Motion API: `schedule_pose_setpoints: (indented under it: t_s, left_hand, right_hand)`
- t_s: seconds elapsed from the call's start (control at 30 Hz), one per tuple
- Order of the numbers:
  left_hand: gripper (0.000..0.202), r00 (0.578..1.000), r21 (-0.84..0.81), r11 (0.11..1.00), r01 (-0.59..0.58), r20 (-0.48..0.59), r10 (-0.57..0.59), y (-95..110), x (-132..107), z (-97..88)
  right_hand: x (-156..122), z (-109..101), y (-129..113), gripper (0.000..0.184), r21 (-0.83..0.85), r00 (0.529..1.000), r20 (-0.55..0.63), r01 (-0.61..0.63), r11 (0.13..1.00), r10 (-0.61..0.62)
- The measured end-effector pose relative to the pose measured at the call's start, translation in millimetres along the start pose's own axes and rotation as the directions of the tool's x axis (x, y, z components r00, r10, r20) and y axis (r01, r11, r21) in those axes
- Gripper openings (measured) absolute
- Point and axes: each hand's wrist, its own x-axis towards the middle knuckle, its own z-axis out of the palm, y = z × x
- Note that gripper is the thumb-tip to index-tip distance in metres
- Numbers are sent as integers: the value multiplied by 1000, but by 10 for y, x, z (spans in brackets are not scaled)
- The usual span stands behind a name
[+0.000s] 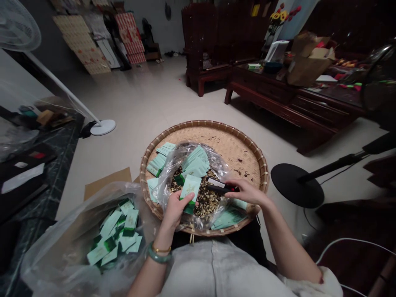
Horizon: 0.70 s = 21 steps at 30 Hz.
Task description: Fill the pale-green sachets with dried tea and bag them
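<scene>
My left hand (175,210) grips a mint-green sachet with a dark green end and gold print (190,194). My right hand (247,192) is shut around a black handheld tool with a white label and a red light (221,188), perhaps a small bag sealer. Its tip sits close to the sachet. Both hands are over a clear plastic bag (163,194) of dried brown tea-like leaves (201,202), which lies in a round woven bamboo tray (204,123). More green sachets (192,163) lie in that bag and on the tray. A second plastic bag (62,243) at lower left holds several sachets (116,233).
A flattened cardboard sheet (108,183) lies under the left bag, beside a dark stone-topped counter (58,165). To the right stands a round black stand base (297,185) with a white cable nearby. Beyond the tray are a white fan (103,127) and a dark wooden table (262,82).
</scene>
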Motion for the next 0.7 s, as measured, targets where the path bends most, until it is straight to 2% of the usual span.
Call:
schedule_pose_setpoints:
  t_s: [0.1,0.17,0.23,0.33,0.37,0.47,0.6,0.7]
  left_hand:
    - [46,1000,-4,1000,-8,0,8,9,-3,7]
    - [46,1000,8,1000,-4,21,4,0,-7,23]
    - [44,998,38,999,2,56,-4,-15,-17,44]
    - [40,990,123,992,29,130,-45,-34,-47,84]
    - [39,986,154,987,38,153,-62,-36,-59,99]
    - [34,977,222,974,44,195,-89,-29,-94,138]
    - [30,971,238,970,47,215,-100,-5,-115,153]
    - [33,963,226,972,64,240,-119,-6,-109,149]
  right_hand:
    - [40,10,77,48,-197,1000,5,8,980,-7]
    - [88,73,39,43,-244,999,2,32,969,-33]
    - [133,152,-82,33,-221,996,-44,64,973,-76]
    - [183,283,-362,33,-112,965,-226,111,987,-134]
    - [196,330,-455,33,-88,954,-249,149,985,-167]
    - [235,476,-645,30,-92,939,-212,256,962,-270]
    - [261,605,-673,40,-102,920,-258,279,955,-296]
    - [260,618,-629,43,-43,917,-283,280,959,-280]
